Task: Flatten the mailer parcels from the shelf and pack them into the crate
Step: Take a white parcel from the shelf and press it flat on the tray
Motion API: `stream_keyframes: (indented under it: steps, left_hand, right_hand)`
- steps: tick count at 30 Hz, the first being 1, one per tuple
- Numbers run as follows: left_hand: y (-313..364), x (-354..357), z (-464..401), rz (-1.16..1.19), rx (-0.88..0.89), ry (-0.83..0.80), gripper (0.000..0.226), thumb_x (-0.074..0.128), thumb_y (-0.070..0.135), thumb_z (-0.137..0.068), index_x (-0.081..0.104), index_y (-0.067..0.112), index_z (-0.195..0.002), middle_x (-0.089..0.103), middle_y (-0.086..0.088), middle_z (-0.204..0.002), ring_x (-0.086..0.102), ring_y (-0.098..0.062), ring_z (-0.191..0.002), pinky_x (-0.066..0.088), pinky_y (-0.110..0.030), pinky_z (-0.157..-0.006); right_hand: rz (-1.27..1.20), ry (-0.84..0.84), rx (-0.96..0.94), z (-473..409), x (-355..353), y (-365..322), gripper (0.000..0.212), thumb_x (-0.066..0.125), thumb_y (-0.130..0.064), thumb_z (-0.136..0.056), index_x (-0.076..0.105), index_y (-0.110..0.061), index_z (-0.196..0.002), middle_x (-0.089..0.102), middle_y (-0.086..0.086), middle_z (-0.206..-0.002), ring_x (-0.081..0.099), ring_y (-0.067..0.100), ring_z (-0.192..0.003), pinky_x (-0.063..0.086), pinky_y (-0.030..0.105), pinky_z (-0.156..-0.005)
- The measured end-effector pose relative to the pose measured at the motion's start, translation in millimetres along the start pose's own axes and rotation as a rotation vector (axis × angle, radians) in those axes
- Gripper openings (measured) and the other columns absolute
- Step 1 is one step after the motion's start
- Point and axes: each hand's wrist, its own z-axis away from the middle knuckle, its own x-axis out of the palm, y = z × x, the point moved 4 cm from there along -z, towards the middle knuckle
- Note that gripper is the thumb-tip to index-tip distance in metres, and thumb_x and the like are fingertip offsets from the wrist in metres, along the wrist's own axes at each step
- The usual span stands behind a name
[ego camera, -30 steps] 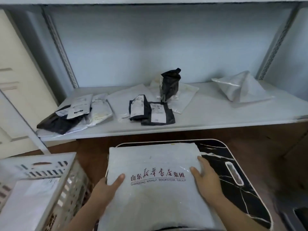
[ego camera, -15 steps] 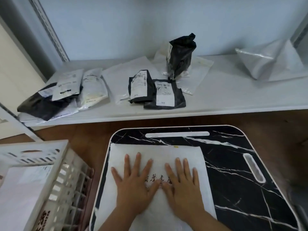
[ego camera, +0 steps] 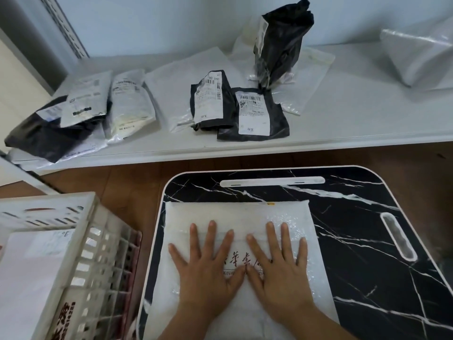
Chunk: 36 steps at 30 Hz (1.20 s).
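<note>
Both hands, left (ego camera: 208, 273) and right (ego camera: 282, 271), press flat and released on the white bubble mailer (ego camera: 235, 217) lying on the marble-patterned bench (ego camera: 367, 241). It looks light, soft and slick; I'd grip its side edges to carry it to the crate (ego camera: 81, 241).

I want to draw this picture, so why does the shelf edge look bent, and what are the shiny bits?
Head view: the wide-angle lens bows the shelf edge and the tray table sides; soft light glints off the white mailer beside the right hand and off the standing black bag; the crate at the left edge looks slightly smeared.
</note>
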Motion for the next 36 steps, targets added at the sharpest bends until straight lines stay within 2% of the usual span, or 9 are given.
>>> stream_keyframes:
  steps: [4, 10, 14, 21, 25, 28, 31, 33, 36]
  left_hand:
    - [0, 5, -1, -0.002, 0.000, -0.003, 0.071, 0.020, 0.074, -0.087, 0.027, 0.040, -0.149, 0.018, -0.001, -0.160, 0.013, -0.040, -0.145, 0.013, -0.077, -0.098]
    - [0, 9, -3, -0.004, -0.005, 0.001, 0.068, 0.021, 0.072, -0.090, 0.023, 0.039, -0.150, 0.016, 0.000, -0.161, 0.011, -0.038, -0.146, 0.012, -0.077, -0.100]
    - [-1, 10, -3, 0.013, -0.016, 0.006, 0.059, 0.015, 0.061, -0.095, 0.026, 0.039, -0.149, 0.019, 0.001, -0.160, 0.014, -0.036, -0.146, 0.013, -0.076, -0.102]
    - [0, 15, -4, 0.017, -0.044, 0.046, 0.052, 0.023, 0.048, -0.098, 0.027, 0.039, -0.149, 0.024, 0.002, -0.158, 0.016, -0.033, -0.146, 0.011, -0.073, -0.103]
    - [-3, 15, -5, 0.055, -0.072, 0.070, 0.051, 0.023, 0.045, -0.098, 0.029, 0.037, -0.148, 0.024, 0.005, -0.158, 0.014, -0.029, -0.147, 0.013, -0.070, -0.105]
    - [-1, 15, -7, 0.068, -0.083, 0.067, 0.052, 0.026, 0.045, -0.096, 0.032, 0.036, -0.147, 0.024, 0.006, -0.158, 0.012, -0.027, -0.148, 0.011, -0.070, -0.107]
    - [-1, 14, -8, 0.082, -0.091, 0.060, 0.055, 0.031, 0.045, -0.093, 0.033, 0.036, -0.147, 0.025, 0.006, -0.157, 0.016, -0.028, -0.147, 0.013, -0.071, -0.106]
    - [0, 13, -7, 0.086, -0.098, 0.043, 0.056, 0.033, 0.046, -0.092, 0.035, 0.036, -0.146, 0.026, 0.006, -0.157, 0.017, -0.029, -0.147, 0.013, -0.071, -0.106]
    - [0, 12, -7, 0.082, -0.100, 0.037, 0.056, 0.033, 0.049, -0.091, 0.034, 0.038, -0.146, 0.026, 0.006, -0.157, 0.017, -0.029, -0.147, 0.010, -0.072, -0.106]
  right_hand:
    - [-0.002, 0.004, -0.003, -2, 3, 0, 0.060, 0.030, -0.060, -0.093, 0.029, -0.038, -0.149, 0.014, 0.008, -0.161, 0.010, 0.038, -0.147, 0.014, 0.067, -0.108]
    - [-0.010, -0.021, 0.012, -2, 5, 1, 0.058, 0.021, -0.062, -0.096, 0.026, -0.039, -0.149, 0.014, 0.009, -0.161, 0.010, 0.037, -0.147, 0.014, 0.067, -0.108]
    - [-0.025, -0.033, 0.011, -2, 5, 1, 0.058, 0.020, -0.061, -0.096, 0.028, -0.039, -0.149, 0.016, 0.009, -0.160, 0.011, 0.037, -0.147, 0.014, 0.067, -0.107]
    - [-0.022, -0.022, -0.048, -39, 1, -17, 0.052, 0.027, -0.051, -0.096, 0.035, -0.036, -0.145, 0.024, 0.007, -0.158, 0.018, 0.035, -0.145, 0.014, 0.068, -0.104]
    - [0.001, -0.061, -0.126, -66, 5, -31, 0.052, 0.014, -0.046, -0.100, 0.036, -0.033, -0.146, 0.026, 0.003, -0.158, 0.018, 0.032, -0.146, 0.016, 0.068, -0.104]
    - [0.021, -0.051, -0.149, -69, 10, -29, 0.052, 0.023, -0.049, -0.097, 0.035, -0.036, -0.146, 0.029, 0.001, -0.157, 0.020, 0.031, -0.145, 0.015, 0.069, -0.103]
    - [0.035, -0.110, -0.162, -72, 12, -26, 0.054, 0.030, -0.055, -0.093, 0.033, -0.040, -0.145, 0.029, 0.000, -0.157, 0.019, 0.031, -0.146, 0.014, 0.074, -0.099]
    - [0.049, -0.141, -0.137, -77, 7, -19, 0.059, 0.027, -0.066, -0.090, 0.023, -0.048, -0.146, 0.016, -0.002, -0.161, 0.005, 0.031, -0.148, 0.005, 0.078, -0.098]
    - [0.051, -0.229, 0.003, -74, -2, 3, 0.080, 0.009, -0.087, -0.076, -0.018, -0.052, -0.143, -0.034, -0.002, -0.153, -0.035, 0.028, -0.139, -0.016, 0.074, -0.101]
